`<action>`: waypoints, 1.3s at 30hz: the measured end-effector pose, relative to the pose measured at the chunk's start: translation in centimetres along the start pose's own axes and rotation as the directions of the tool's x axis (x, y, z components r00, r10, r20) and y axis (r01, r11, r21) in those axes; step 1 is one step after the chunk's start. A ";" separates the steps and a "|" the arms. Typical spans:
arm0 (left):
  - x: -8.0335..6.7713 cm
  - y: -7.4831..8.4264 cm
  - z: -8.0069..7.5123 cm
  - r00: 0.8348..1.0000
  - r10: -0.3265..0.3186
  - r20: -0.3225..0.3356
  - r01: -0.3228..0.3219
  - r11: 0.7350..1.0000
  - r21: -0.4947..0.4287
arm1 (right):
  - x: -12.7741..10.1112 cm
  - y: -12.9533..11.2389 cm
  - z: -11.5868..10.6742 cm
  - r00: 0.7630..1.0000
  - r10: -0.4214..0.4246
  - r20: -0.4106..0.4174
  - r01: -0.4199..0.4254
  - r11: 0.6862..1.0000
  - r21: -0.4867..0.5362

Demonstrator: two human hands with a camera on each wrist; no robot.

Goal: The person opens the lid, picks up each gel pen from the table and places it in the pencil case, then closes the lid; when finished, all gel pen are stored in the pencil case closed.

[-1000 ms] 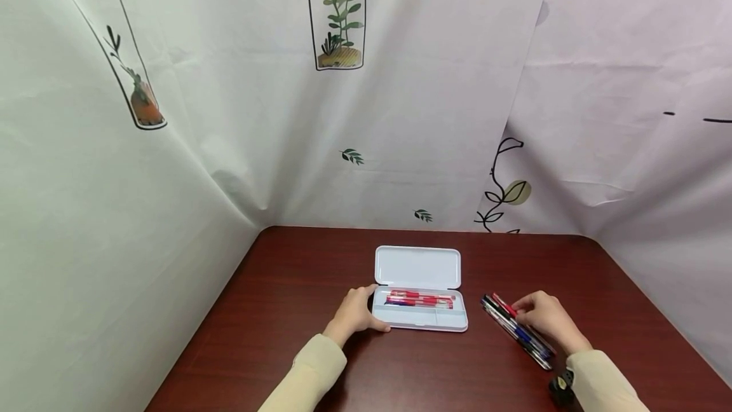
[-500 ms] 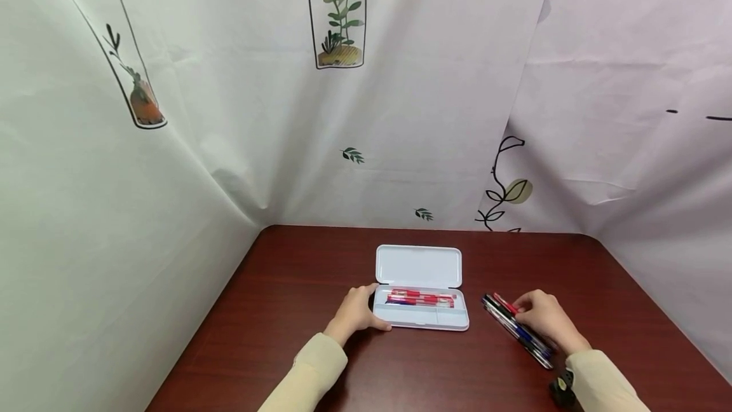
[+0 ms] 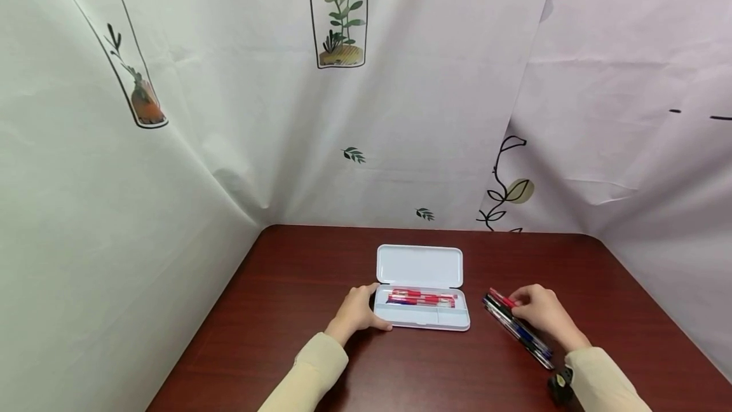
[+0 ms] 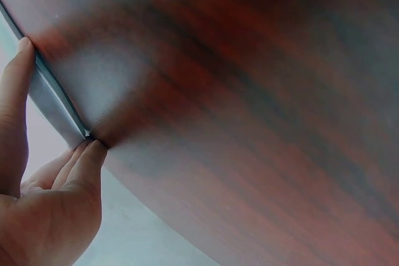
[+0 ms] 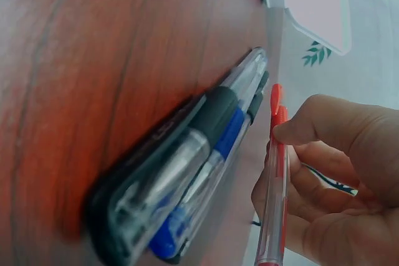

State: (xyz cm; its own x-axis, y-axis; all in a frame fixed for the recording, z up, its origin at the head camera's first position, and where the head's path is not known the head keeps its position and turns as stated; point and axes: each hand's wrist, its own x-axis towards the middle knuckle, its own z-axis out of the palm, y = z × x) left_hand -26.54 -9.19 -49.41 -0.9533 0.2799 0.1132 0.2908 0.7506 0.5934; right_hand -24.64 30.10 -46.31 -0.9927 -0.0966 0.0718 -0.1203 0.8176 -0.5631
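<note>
Red and clear plastic, slim and straight, one pen (image 5: 278, 175) is pinched in the right hand (image 3: 543, 311), just beside the black and blue pens (image 5: 209, 144). The left hand (image 3: 354, 311) grips the open white case's (image 3: 407, 316) left end.

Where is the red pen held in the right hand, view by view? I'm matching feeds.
Head: the red pen is at lower right, pinched in the right hand by the other pens.
Left wrist: not in it.
Right wrist: it runs up from the bottom edge, right of centre.
Shared landmark: the pale pencil case, lower centre in head, left edge in left wrist, top right in right wrist.
</note>
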 end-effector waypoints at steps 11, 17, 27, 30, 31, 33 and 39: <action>0.0 0.1 0.1 1.000 -0.016 0.006 0.016 1.000 -0.007 | 0.5 -1.3 0.4 0.999 -0.046 -0.022 0.047 0.998 0.045; -0.2 0.1 0.1 1.000 -0.008 0.003 0.008 1.000 -0.006 | 0.9 -1.9 1.0 0.997 -0.074 -0.030 0.076 0.995 0.062; -0.3 0.4 -0.1 1.000 -0.002 0.000 0.002 1.000 -0.002 | 1.7 -3.7 1.8 0.997 -0.071 -0.009 0.072 0.991 0.113; -0.3 0.4 -0.1 1.000 0.006 -0.003 -0.006 1.000 -0.002 | 1.9 -4.3 2.0 0.997 -0.076 0.001 0.076 0.990 0.117; -0.3 0.4 -0.1 1.000 0.007 -0.003 -0.007 1.000 -0.002 | 1.9 -4.5 2.0 0.997 -0.080 0.005 0.079 0.990 0.118; -0.3 0.4 -0.1 1.000 0.010 -0.004 -0.010 1.000 -0.002 | 2.0 -4.9 2.2 0.996 -0.084 0.012 0.082 0.990 0.117; -0.3 0.4 -0.2 1.000 0.015 -0.007 -0.015 1.000 -0.002 | 2.3 -6.0 2.8 0.995 -0.100 0.025 0.097 0.990 0.106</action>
State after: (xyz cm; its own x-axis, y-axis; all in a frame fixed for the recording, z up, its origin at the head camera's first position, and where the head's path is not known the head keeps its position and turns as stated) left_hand -26.17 -9.08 -49.04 -0.9495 0.2866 0.1275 0.3046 0.7454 0.5930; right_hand -26.25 23.39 -45.11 -0.9755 -0.1921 0.1075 -0.2159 0.7396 -0.6375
